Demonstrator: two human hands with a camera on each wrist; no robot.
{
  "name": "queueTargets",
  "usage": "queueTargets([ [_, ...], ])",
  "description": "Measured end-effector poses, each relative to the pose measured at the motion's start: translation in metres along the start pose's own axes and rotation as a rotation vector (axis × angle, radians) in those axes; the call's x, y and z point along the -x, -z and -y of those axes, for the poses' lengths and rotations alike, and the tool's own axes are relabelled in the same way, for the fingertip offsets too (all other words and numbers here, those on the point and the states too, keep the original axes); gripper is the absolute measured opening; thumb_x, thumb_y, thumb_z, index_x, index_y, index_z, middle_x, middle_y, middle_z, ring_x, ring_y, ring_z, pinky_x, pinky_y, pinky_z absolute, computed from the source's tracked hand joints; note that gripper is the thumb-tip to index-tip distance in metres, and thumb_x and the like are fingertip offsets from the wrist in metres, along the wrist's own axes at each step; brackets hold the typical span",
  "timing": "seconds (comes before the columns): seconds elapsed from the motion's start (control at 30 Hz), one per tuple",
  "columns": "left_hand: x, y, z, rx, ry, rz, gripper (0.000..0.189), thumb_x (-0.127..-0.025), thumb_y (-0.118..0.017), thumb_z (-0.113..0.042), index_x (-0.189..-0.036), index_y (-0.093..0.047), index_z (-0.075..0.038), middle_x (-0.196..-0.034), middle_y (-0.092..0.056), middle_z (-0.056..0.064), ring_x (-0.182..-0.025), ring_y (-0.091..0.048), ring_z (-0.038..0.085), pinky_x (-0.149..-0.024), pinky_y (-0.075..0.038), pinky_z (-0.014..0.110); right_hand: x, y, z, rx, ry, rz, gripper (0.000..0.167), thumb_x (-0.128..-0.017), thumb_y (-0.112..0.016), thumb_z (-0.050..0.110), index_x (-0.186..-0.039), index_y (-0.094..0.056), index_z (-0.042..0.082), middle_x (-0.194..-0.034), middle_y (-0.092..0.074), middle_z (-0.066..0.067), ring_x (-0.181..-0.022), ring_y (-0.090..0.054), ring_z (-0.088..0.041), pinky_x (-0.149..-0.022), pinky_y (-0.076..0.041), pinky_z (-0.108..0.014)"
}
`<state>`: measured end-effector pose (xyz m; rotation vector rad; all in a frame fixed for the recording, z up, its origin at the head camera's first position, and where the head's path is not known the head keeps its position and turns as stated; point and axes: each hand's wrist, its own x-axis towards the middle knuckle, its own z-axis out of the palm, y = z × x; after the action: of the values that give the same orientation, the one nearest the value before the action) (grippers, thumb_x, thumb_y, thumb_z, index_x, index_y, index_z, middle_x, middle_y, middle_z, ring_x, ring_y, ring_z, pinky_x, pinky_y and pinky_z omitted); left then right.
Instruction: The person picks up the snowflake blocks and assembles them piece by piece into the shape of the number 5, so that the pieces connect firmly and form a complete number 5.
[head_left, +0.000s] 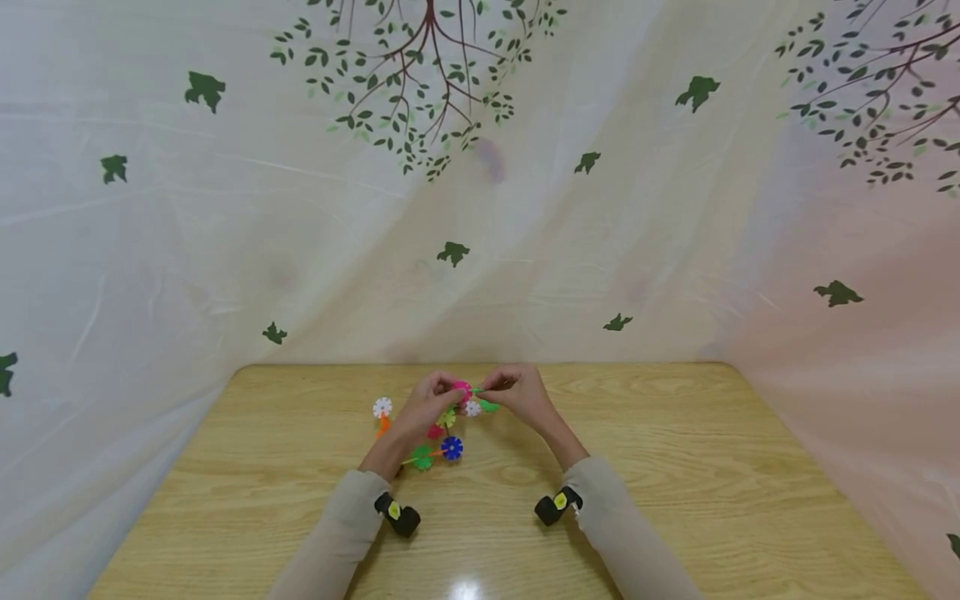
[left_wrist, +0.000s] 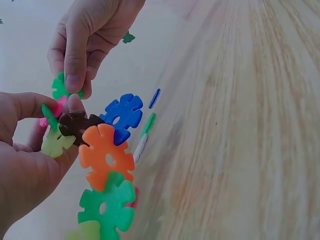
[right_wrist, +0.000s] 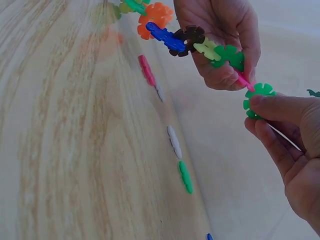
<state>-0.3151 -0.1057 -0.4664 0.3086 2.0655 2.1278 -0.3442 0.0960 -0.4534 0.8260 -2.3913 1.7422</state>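
Note:
My left hand (head_left: 422, 410) grips a chain of slotted flower-shaped plastic discs near one end, close to a pink disc (right_wrist: 243, 80). A light yellow-green disc (left_wrist: 54, 145), a brown disc (left_wrist: 75, 126), a blue disc (left_wrist: 122, 112), an orange disc (left_wrist: 92, 155) and a green disc (left_wrist: 107, 207) follow along the chain, which hangs away from the palm. Between thumb and fingers, my right hand (head_left: 522, 402) pinches another green disc (right_wrist: 261, 91), its edge right at the pink disc's edge. Part of the pink disc is hidden behind fingers.
Loose discs lie flat on the wooden table (head_left: 675, 483) beyond the hands, among them a white disc (right_wrist: 174, 142), a green one (right_wrist: 185, 177) and a pink one (right_wrist: 146, 70). Behind the table's far edge hangs a pale leaf-printed cloth (head_left: 525, 292).

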Motion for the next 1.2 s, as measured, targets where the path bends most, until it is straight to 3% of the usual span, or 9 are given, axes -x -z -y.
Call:
queueTargets([
  [0.17, 0.001, 0.000, -0.004, -0.021, -0.028, 0.047, 0.016, -0.104, -0.054, -0.006, -0.116, -0.053, 0.005, -0.100, -0.062, 0.007, -0.085, -0.063, 0.015, -0.088, -0.058, 0.040, 0.000, 0.002, 0.004, -0.003, 0.020, 0.017, 0.005, -0.083, -0.079, -0.005, -0.084, -0.075, -0.007, -0.083, -0.074, -0.023, -0.069, -0.068, -0.009, -0.063, -0.057, -0.021],
  [0.43, 0.002, 0.000, -0.007, -0.039, -0.027, 0.045, 0.017, -0.104, -0.055, -0.008, -0.116, -0.052, 0.003, -0.108, -0.064, 0.018, -0.089, -0.064, 0.022, -0.091, -0.057, 0.047, -0.001, 0.002, 0.002, 0.003, -0.020, 0.024, 0.009, -0.085, -0.079, -0.003, -0.086, -0.073, -0.010, -0.087, -0.074, -0.023, -0.075, -0.067, -0.008, -0.068, -0.059, -0.022],
  [0.63, 0.001, 0.001, -0.005, -0.014, -0.024, 0.055, 0.017, -0.103, -0.055, -0.006, -0.116, -0.051, 0.004, -0.099, -0.062, 0.005, -0.089, -0.062, 0.023, -0.084, -0.057, 0.036, 0.005, 0.005, 0.027, 0.028, -0.023, 0.088, 0.008, -0.088, -0.074, -0.005, -0.090, -0.071, -0.012, -0.091, -0.072, -0.028, -0.085, -0.070, -0.025, -0.073, -0.060, -0.023],
  [0.8, 0.000, 0.005, -0.004, -0.024, -0.006, 0.056, 0.018, -0.103, -0.054, -0.006, -0.117, -0.051, 0.005, -0.099, -0.062, 0.005, -0.091, -0.062, 0.023, -0.082, -0.056, 0.033, 0.001, 0.006, 0.014, 0.046, -0.025, 0.119, 0.010, -0.087, -0.077, -0.002, -0.094, -0.074, -0.008, -0.095, -0.073, -0.025, -0.089, -0.071, -0.026, -0.074, -0.060, -0.024],
  [0.87, 0.000, 0.008, -0.004, -0.030, 0.012, 0.048, 0.018, -0.103, -0.054, -0.006, -0.118, -0.052, 0.004, -0.102, -0.063, 0.007, -0.094, -0.063, 0.026, -0.084, -0.056, 0.036, -0.002, 0.006, 0.003, 0.063, -0.030, 0.132, 0.013, -0.086, -0.078, -0.001, -0.097, -0.075, -0.006, -0.098, -0.074, -0.024, -0.089, -0.071, -0.022, -0.076, -0.060, -0.024],
  [1.03, 0.001, 0.015, -0.006, -0.049, 0.051, 0.016, 0.021, -0.103, -0.055, -0.010, -0.121, -0.054, 0.001, -0.111, -0.064, 0.019, -0.104, -0.062, 0.037, -0.093, -0.054, 0.046, -0.005, 0.014, 0.002, 0.139, -0.037, 0.196, 0.020, -0.086, -0.077, -0.002, -0.106, -0.073, -0.007, -0.104, -0.075, -0.021, -0.092, -0.071, -0.022, -0.080, -0.059, -0.026],
  [1.2, 0.001, 0.022, -0.006, -0.076, 0.074, -0.001, 0.025, -0.104, -0.057, -0.016, -0.124, -0.056, -0.002, -0.118, -0.064, 0.022, -0.109, -0.062, 0.037, -0.091, -0.054, 0.040, -0.009, 0.024, -0.002, 0.211, -0.034, 0.277, 0.025, -0.087, -0.076, -0.002, -0.111, -0.071, -0.010, -0.103, -0.074, -0.024, -0.091, -0.070, -0.025, -0.083, -0.060, -0.036],
])
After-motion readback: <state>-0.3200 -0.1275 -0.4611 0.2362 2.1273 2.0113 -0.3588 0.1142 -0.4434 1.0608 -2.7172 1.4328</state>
